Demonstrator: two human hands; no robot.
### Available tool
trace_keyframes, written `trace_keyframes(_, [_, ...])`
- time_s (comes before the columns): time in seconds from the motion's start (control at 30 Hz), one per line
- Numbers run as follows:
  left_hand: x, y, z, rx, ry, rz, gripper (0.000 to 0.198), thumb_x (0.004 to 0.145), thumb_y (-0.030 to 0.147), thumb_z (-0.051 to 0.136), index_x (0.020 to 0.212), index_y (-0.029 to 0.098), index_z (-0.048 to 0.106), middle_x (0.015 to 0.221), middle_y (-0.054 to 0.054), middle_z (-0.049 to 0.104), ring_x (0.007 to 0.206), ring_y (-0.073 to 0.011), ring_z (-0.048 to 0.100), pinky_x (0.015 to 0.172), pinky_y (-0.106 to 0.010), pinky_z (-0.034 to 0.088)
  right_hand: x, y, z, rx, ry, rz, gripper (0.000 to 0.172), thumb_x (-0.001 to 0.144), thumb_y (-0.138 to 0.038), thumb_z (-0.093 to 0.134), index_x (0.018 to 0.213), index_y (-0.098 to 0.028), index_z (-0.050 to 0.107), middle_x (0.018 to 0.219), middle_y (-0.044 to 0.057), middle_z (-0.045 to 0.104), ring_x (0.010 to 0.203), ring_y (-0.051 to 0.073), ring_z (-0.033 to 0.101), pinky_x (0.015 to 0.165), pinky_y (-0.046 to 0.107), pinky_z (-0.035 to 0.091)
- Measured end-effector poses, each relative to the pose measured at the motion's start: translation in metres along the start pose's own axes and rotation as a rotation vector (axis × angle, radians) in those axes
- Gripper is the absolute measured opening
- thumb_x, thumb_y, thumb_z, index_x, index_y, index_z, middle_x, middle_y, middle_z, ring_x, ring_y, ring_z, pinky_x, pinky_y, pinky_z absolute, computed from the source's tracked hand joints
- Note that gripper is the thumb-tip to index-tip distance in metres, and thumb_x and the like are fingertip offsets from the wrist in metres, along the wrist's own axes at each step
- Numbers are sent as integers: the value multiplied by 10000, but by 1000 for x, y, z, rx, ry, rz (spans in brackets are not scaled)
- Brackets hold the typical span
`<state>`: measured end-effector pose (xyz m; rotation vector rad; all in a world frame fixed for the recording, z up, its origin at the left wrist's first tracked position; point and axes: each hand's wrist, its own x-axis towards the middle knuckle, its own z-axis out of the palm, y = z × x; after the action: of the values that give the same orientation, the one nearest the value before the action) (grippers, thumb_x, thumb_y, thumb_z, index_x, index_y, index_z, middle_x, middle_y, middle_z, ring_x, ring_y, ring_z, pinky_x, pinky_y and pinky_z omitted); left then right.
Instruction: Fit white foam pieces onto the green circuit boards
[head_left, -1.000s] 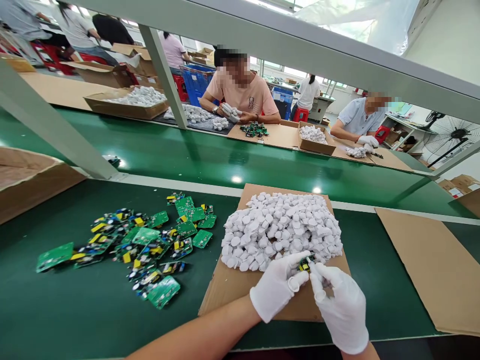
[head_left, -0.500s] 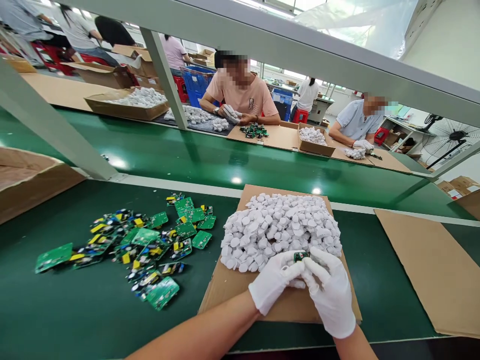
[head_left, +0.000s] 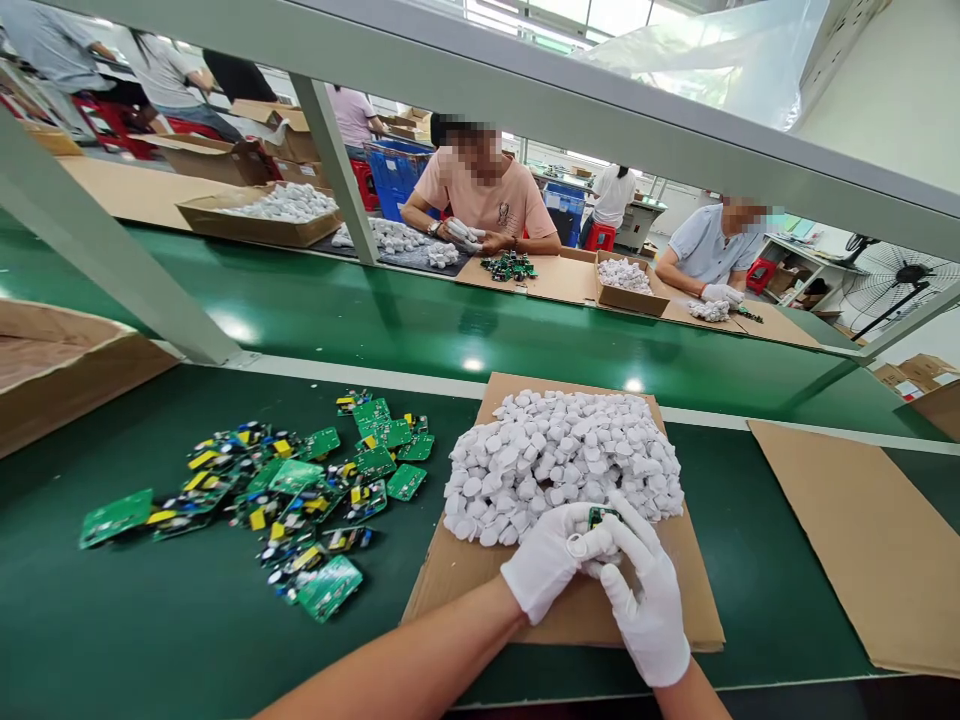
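Both my hands wear white gloves and meet at the near edge of a heap of small white plastic pieces [head_left: 562, 462] on a cardboard sheet [head_left: 465, 580]. My left hand [head_left: 547, 560] is closed around a small green circuit board [head_left: 602, 516], of which only the top shows, together with a white piece. My right hand [head_left: 645, 600] has its fingers pressed against the same board from the right. A pile of green circuit boards [head_left: 300, 490] with yellow and blue parts lies on the green table to the left.
A second cardboard sheet [head_left: 862, 540] lies at the right, and an open cardboard box [head_left: 67, 360] at the left. A grey frame post [head_left: 112, 260] slants across the green conveyor [head_left: 420, 320]. Across it, two seated people work with white pieces, boards and boxes.
My hands have closed together over the small board and moved slightly up toward the white heap. The board, plainly visible between fingertips a second ago, is now mostly covered.
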<state>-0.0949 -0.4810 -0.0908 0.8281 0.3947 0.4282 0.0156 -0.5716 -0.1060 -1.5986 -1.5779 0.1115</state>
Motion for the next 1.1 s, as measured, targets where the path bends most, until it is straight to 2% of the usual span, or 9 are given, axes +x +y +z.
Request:
trace_keyframes(0.17, [1, 1, 0, 25, 56, -21, 301, 699, 397, 673, 726, 123, 551, 673, -3, 498, 592, -74, 465, 566, -203, 414, 2, 2, 1, 137, 93, 262, 562, 856, -362, 491, 1366, -196, 325, 1340, 122, 467, 1184, 257, 485, 941, 410, 460])
trace_keyframes(0.27, [-1, 2, 2, -25, -1, -1, 313, 696, 409, 672, 721, 124, 546, 680, -5, 493, 608, -78, 459, 561, -194, 398, 8, -1, -2, 116, -22, 346, 582, 828, -397, 532, 1348, -185, 378, 1293, 116, 522, 1155, 258, 513, 935, 382, 464])
trace_keyframes(0.37, [-5, 2, 4, -91, -41, 16, 329, 749, 460, 597, 769, 133, 563, 711, -20, 510, 654, -104, 480, 592, -223, 416, 12, -7, -3, 85, -110, 416, 476, 857, -388, 484, 1291, -191, 473, 1174, 92, 619, 1055, 228, 586, 866, 323, 504])
trace_keyframes(0.53, [-6, 0, 3, -7, -20, 55, 255, 753, 386, 614, 778, 138, 559, 751, -15, 515, 699, -108, 488, 649, -233, 435, 13, -8, -2, 90, -78, 415, 458, 827, -379, 529, 1244, -189, 533, 1163, 96, 626, 1060, 239, 582, 896, 337, 485])
trace_keyframes(0.7, [-5, 0, 3, 42, -38, -15, 303, 770, 425, 571, 786, 122, 565, 727, -34, 513, 680, -129, 529, 602, -242, 462, 13, 8, -10, 423, -220, 461, 543, 845, -502, 455, 1308, -218, 459, 1259, 75, 564, 1150, 246, 523, 952, 375, 451])
trace_keyframes(0.8, [-7, 1, 4, 109, -43, 24, 323, 786, 437, 547, 814, 117, 581, 719, -38, 508, 715, -138, 534, 602, -224, 456, 15, 9, -13, 475, -183, 481, 560, 844, -545, 421, 1285, -208, 490, 1321, 78, 504, 1213, 262, 458, 1016, 413, 377])
trace_keyframes(0.93, [-9, 0, 5, 164, -98, 136, 378, 784, 465, 546, 968, 137, 589, 802, -54, 554, 728, -135, 520, 652, -249, 450, 19, 1, -9, 354, -186, 548, 449, 826, -454, 507, 1194, -207, 584, 1184, 92, 617, 1107, 265, 550, 959, 397, 436])
trace_keyframes(1.03, [-6, -3, 5, 211, -122, 184, 314, 743, 403, 622, 894, 128, 605, 770, -38, 558, 667, -106, 483, 622, -227, 416, 19, 1, -9, 367, -197, 561, 431, 822, -434, 521, 1184, -211, 595, 1113, 85, 657, 1047, 254, 584, 936, 379, 453])
trace_keyframes(1.1, [-3, -4, 5, 198, -101, 143, 285, 725, 389, 640, 821, 123, 606, 706, -19, 534, 615, -89, 454, 569, -210, 399, 18, 5, -11, 447, -210, 579, 445, 833, -459, 501, 1190, -210, 589, 1140, 76, 644, 1056, 247, 579, 932, 372, 456])
